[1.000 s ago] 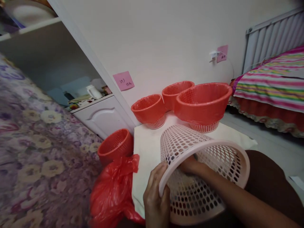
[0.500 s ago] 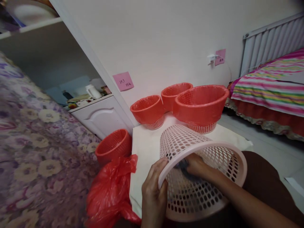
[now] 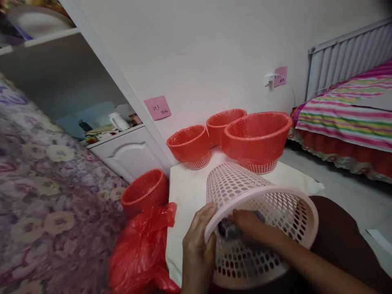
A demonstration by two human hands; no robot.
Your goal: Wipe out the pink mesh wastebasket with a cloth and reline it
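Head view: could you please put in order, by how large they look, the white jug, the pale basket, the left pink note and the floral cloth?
1. Floral cloth
2. Pale basket, perhaps enlarged by nearness
3. Left pink note
4. White jug

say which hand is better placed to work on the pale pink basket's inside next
Probably the right: the right hand is inside the pale pink basket, at a dark bundle too blurred to identify, while the left hand is taken up holding the rim.
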